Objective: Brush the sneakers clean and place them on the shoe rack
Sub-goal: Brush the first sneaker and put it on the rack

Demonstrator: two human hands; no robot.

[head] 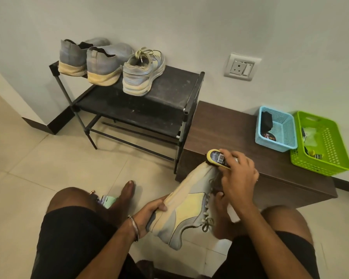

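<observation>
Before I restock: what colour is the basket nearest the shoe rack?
Light blue basket, clearest in the head view.

A home entryway: a black metal two-tier shoe rack (169, 93) holding worn sneakers against a plain white wall (189, 21), a white wall socket (242, 67), beige floor tiles (38, 168).

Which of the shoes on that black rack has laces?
The rightmost shoe on the rack's top shelf: its laces are tied. The two grey shoes left of it show none.
</observation>
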